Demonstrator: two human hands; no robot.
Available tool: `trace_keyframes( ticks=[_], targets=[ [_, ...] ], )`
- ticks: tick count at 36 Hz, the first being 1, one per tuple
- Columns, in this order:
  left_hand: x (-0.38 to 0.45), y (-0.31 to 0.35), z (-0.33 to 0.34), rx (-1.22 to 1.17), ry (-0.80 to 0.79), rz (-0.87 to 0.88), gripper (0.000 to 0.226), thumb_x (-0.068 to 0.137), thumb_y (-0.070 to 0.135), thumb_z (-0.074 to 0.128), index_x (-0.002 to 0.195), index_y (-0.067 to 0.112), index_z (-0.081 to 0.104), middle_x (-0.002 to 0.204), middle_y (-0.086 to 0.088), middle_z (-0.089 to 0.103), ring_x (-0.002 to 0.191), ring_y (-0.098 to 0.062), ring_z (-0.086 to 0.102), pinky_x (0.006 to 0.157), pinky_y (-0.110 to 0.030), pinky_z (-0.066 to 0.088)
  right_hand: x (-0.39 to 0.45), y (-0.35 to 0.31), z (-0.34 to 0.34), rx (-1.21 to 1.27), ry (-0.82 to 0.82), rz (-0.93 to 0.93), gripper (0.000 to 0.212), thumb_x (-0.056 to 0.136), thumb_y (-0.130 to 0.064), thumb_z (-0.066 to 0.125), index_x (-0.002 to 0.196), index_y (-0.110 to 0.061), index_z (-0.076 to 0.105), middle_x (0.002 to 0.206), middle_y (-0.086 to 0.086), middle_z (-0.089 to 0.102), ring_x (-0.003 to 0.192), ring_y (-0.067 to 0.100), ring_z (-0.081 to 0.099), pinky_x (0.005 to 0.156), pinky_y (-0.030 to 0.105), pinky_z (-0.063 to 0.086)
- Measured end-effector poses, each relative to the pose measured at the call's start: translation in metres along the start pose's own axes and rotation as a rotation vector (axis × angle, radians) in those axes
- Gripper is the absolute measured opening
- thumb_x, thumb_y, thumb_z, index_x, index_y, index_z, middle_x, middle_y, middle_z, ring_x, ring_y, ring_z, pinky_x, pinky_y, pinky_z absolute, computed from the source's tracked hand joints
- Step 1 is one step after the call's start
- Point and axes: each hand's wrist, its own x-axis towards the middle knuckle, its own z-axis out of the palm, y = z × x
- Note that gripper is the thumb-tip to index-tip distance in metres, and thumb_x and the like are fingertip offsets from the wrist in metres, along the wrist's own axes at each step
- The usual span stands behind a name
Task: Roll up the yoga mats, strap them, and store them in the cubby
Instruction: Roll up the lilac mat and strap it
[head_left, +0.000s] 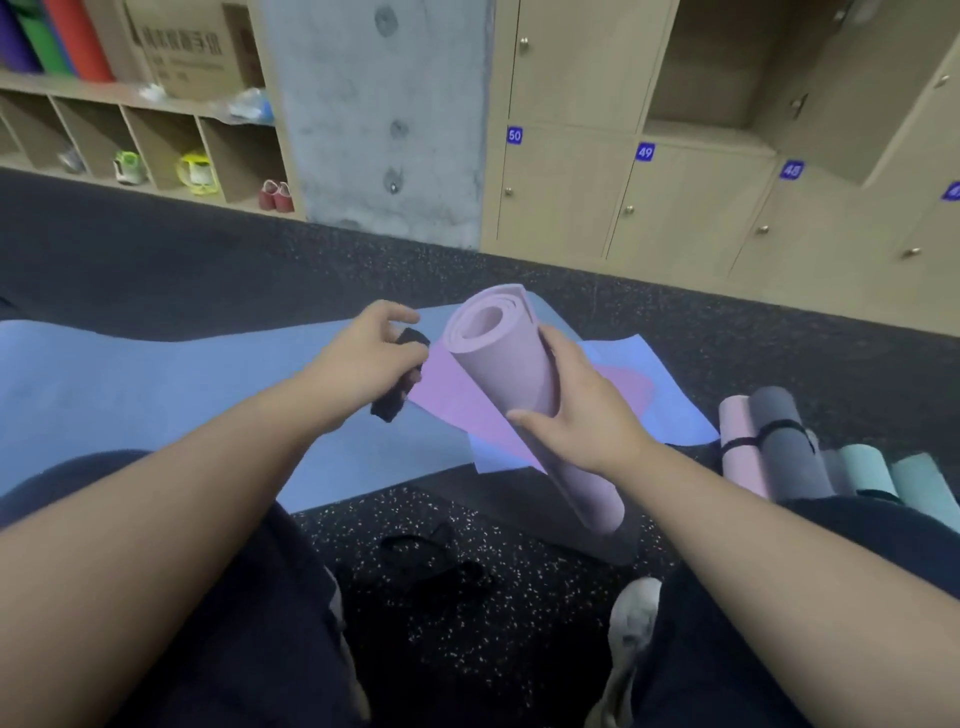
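A rolled lilac yoga mat (511, 364) stands tilted, its lower end on the dark floor and its open spiral end pointing up and away. My right hand (582, 410) grips the roll around its middle. Left of the roll, my left hand (363, 353) holds a black strap (397, 397) whose loose end hangs below the fingers. Flat blue mats (156, 395) and a purple mat (452, 410) lie unrolled on the floor behind the roll.
Rolled mats lie at the right: pink (740, 452) and grey (784, 441) with black straps, teal ones (883, 473) beside them. More black straps (441, 561) lie between my knees. Open shoe cubbies (156, 140) stand far left, a concrete pillar (384, 119) centre, numbered lockers (649, 197) right.
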Motion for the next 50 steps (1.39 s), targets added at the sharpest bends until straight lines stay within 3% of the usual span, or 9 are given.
trace_keyframes(
  ticks=[7,10,15,22,29,36,42,47,50],
  targets=[
    [-0.001,0.001,0.012,-0.293,-0.121,0.132,0.058,0.09,-0.015,0.038,0.126,0.029,0.047,0.123,0.006,0.059,0.078,-0.02,0.069,0.061,-0.035,0.057,0.002,0.006,0.018,0.109,0.049,0.06,0.093,0.081,-0.032,0.075,0.153,-0.022,0.018,0.155,-0.008,0.028,0.136,0.01,0.033,0.107,0.031,0.035],
    [0.003,-0.002,0.011,-0.294,-0.146,0.194,0.061,0.089,-0.018,0.041,0.121,0.033,0.048,0.126,0.007,0.058,0.074,-0.021,0.07,0.057,-0.033,0.057,0.002,0.01,0.025,0.099,0.025,0.079,0.093,0.081,-0.034,0.075,0.153,-0.023,0.017,0.156,-0.008,0.027,0.137,0.008,0.03,0.106,0.025,0.031],
    [0.011,-0.01,0.008,-0.085,-0.17,0.28,0.053,0.089,-0.008,0.055,0.12,0.033,0.044,0.128,0.009,0.052,0.067,-0.011,0.063,0.06,-0.027,0.055,-0.002,0.016,0.034,0.041,-0.049,0.069,0.094,0.082,-0.032,0.074,0.154,-0.02,0.014,0.157,-0.008,0.023,0.136,0.002,0.021,0.094,0.005,0.017],
    [0.019,-0.024,0.017,-0.012,-0.173,0.306,0.055,0.077,0.015,0.078,0.106,0.04,0.038,0.129,0.014,0.049,0.105,0.004,0.055,0.081,-0.024,0.053,-0.004,0.019,0.041,0.024,-0.105,0.075,0.096,0.082,-0.032,0.075,0.154,-0.021,0.013,0.157,-0.007,0.022,0.137,0.003,0.02,0.095,0.003,0.014],
    [0.021,-0.03,0.017,0.021,-0.249,0.276,0.075,0.068,0.024,0.076,0.121,0.046,0.028,0.13,0.019,0.047,0.118,0.011,0.045,0.084,-0.009,0.045,-0.001,0.015,0.045,0.01,-0.153,0.035,0.097,0.081,-0.033,0.076,0.154,-0.027,0.012,0.158,-0.01,0.02,0.137,0.001,0.02,0.098,0.006,0.017],
    [0.02,-0.036,0.017,0.076,-0.259,0.325,0.086,0.076,0.01,0.074,0.127,0.055,0.022,0.13,0.031,0.045,0.115,0.016,0.043,0.081,-0.003,0.041,0.005,0.016,0.049,-0.011,-0.195,0.008,0.097,0.082,-0.031,0.076,0.154,-0.027,0.011,0.158,-0.006,0.021,0.139,0.008,0.024,0.098,0.006,0.017],
    [0.02,-0.038,0.02,0.145,-0.27,0.326,0.089,0.075,0.002,0.074,0.13,0.047,0.02,0.127,0.023,0.045,0.107,0.026,0.041,0.077,-0.001,0.038,0.008,0.02,0.058,-0.043,-0.224,-0.045,0.096,0.081,-0.025,0.077,0.154,-0.024,0.015,0.156,-0.005,0.026,0.14,0.011,0.026,0.102,0.008,0.016],
    [0.016,-0.038,0.018,0.329,-0.367,0.265,0.107,0.064,0.031,0.072,0.121,0.078,-0.004,0.125,0.035,0.04,0.104,-0.004,0.059,0.08,-0.025,0.052,0.009,0.022,0.066,-0.042,-0.233,-0.135,0.093,0.074,-0.016,0.078,0.151,-0.017,0.027,0.149,0.0,0.039,0.134,0.018,0.039,0.111,0.03,0.032],
    [0.016,-0.042,0.02,0.384,-0.383,0.243,0.103,0.064,0.029,0.07,0.124,0.077,0.001,0.121,0.026,0.046,0.092,-0.021,0.064,0.078,-0.038,0.056,0.008,0.019,0.07,-0.031,-0.248,-0.129,0.092,0.073,-0.015,0.079,0.15,-0.018,0.029,0.146,-0.001,0.042,0.132,0.016,0.041,0.108,0.032,0.035]
  ],
)
